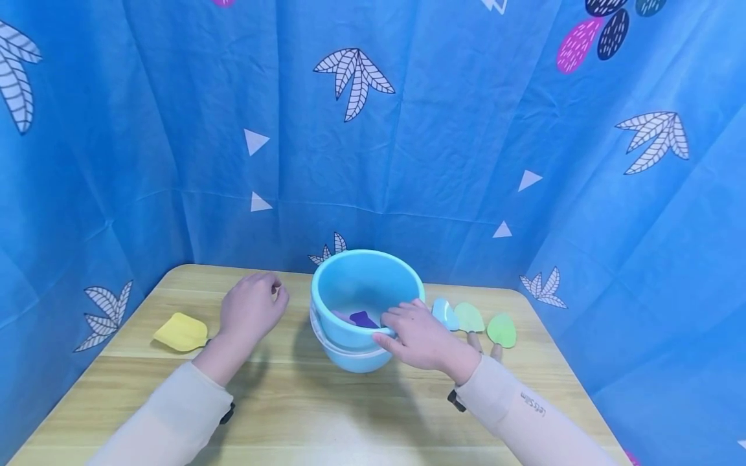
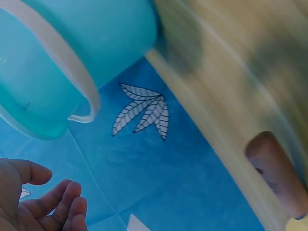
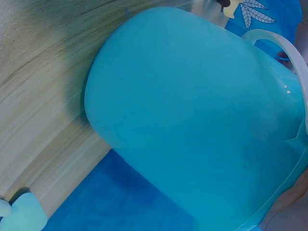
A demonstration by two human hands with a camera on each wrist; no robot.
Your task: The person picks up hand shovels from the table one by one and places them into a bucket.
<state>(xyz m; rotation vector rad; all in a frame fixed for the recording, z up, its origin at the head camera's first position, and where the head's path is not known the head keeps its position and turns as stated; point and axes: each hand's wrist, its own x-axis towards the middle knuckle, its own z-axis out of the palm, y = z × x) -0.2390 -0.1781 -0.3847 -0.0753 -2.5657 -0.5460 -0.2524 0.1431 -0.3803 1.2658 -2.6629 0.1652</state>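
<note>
A light blue bucket [image 1: 357, 360] with a pale swing handle [image 2: 67, 60] is at the middle of the table, its mouth angled towards me. At its near right rim my right hand [image 1: 421, 336] grips the edge, thumb outside and fingers over the lip. Purple pieces [image 1: 364, 319] lie inside the bucket; their full shape is hidden. My left hand [image 1: 252, 307] hovers left of the bucket, fingers loosely curled and holding nothing. Whether the bucket's base touches the table is hard to tell.
Left on the wooden table [image 1: 326, 421] lies a yellow toy shovel [image 1: 182, 332] with a wooden handle [image 2: 275, 173]. Right of the bucket are a blue shovel head [image 1: 445, 314], a pale green one [image 1: 469, 317] and a brighter green one [image 1: 502, 331]. A blue patterned curtain [image 1: 350, 162] surrounds the table.
</note>
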